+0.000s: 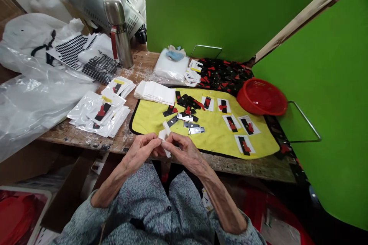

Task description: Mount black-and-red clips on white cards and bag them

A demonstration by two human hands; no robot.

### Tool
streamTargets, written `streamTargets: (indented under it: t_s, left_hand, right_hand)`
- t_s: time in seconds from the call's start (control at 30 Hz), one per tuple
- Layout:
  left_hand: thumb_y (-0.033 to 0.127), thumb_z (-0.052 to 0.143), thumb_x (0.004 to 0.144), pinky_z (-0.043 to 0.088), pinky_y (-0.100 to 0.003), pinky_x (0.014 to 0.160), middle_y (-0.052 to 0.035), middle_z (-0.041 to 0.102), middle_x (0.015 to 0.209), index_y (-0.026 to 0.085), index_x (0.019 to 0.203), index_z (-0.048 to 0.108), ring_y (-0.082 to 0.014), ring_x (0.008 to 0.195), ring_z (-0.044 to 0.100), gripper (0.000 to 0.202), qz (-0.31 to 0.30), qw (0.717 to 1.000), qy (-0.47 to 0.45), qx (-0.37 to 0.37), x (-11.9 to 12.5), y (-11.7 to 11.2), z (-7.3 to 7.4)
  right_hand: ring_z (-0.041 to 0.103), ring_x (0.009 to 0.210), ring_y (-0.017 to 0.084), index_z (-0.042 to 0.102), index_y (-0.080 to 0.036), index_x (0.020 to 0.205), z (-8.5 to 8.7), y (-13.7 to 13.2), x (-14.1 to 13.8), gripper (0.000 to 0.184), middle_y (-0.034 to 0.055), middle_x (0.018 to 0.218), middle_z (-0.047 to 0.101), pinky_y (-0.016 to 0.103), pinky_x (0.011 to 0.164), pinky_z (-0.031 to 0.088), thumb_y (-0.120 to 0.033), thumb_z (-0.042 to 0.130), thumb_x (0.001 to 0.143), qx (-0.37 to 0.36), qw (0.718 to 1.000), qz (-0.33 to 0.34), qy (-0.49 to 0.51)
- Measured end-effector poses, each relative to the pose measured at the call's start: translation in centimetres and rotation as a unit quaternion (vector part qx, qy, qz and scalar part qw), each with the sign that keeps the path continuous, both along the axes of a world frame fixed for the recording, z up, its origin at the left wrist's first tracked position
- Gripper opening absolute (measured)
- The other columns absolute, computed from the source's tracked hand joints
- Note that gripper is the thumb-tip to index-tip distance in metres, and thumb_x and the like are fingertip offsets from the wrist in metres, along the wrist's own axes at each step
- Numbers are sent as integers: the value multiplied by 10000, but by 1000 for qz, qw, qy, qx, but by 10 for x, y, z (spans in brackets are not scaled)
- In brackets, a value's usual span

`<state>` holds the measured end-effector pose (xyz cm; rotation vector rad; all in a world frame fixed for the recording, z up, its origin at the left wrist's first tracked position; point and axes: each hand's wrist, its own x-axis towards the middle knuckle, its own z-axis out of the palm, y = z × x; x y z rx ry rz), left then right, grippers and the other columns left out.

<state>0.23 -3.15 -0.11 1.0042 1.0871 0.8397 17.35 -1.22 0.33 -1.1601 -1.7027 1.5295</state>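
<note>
Left hand (146,148) and right hand (185,151) pinch white piece (164,134) over near edge of yellow mat (214,130), left of middle; grip hides part, exact nature unclear. Beyond, black-and-red parts (186,101) overlap, lower ones covered.

This looks like a small workshop. The wooden table (139,60) is scratched and spotty. Lots of little black and red parts (187,104) lie heaped on a yellow mat (221,139), and look-alike flat packs (99,113) are piled at middle left.
</note>
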Motion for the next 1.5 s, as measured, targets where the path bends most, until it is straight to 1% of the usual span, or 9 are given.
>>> streamTargets:
  t_s: [0.13,0.27,0.37,0.73,0.93,1.13,1.27,1.37,1.5]
  left_hand:
    - [334,580,818,458,-235,604,-14,664,656,163,693,606,-131,606,598,213,18,999,44,12,5,-2,-10]
    - [281,567,781,437,-238,606,-1,636,665,180,719,601,-124,590,556,123,39,983,161,81,13,-6,-13]
    - [286,545,784,406,-247,591,9,565,583,196,650,550,-122,545,493,162,101,939,282,167,20,-8,-9]
    - [255,442,854,337,-268,558,-32,604,596,211,685,516,-151,515,520,190,65,883,402,235,25,-9,-16]
    - [222,464,798,245,-279,541,2,522,505,224,591,401,-142,469,454,216,63,844,482,226,25,-14,-17]
    - [223,490,772,279,-262,544,31,481,505,217,623,455,-121,466,421,153,46,890,402,209,28,-15,-14]
    - [269,526,811,341,-255,564,29,513,551,205,652,549,-119,508,463,173,9,920,344,186,24,-11,-10]
    - [391,663,771,461,-289,757,-38,647,916,203,984,655,-170,816,603,283,117,939,275,168,10,-4,-9]
    - [433,767,690,503,-332,832,-93,672,1092,180,1179,621,-213,954,637,569,131,991,30,-13,-4,6,-10]
  right_hand:
    - [495,639,135,518,-197,716,-6,-5,-3,251,-15,675,546,263,632,402,-294,492,946,124,986,-4,-114]
    - [542,777,211,595,-180,894,-11,-19,-12,187,61,803,614,356,779,398,-97,429,918,379,869,-54,-315]
    - [533,789,229,590,-156,1001,-15,-26,-18,264,81,817,612,366,772,397,-31,386,890,446,818,-86,-352]
    - [521,733,209,568,-184,815,-32,-28,-24,211,55,733,602,347,752,389,-77,419,919,459,810,-127,-342]
    - [522,698,209,535,-205,772,-43,-23,-26,225,39,679,567,354,740,392,-110,392,917,406,825,-206,-334]
    - [601,938,212,588,-193,1094,-23,-15,-9,301,90,1037,666,339,809,461,-105,453,839,252,935,-59,-241]
    - [607,759,210,660,-186,861,-16,-6,8,167,63,824,690,351,734,462,-200,493,867,122,961,-110,-223]
    - [623,729,196,693,-186,851,-11,-1,24,213,38,787,700,338,703,491,-366,579,858,-34,989,-135,-47]
    - [644,692,159,736,-196,879,-4,-5,32,266,7,753,717,301,692,527,-421,740,737,-207,960,-113,150]
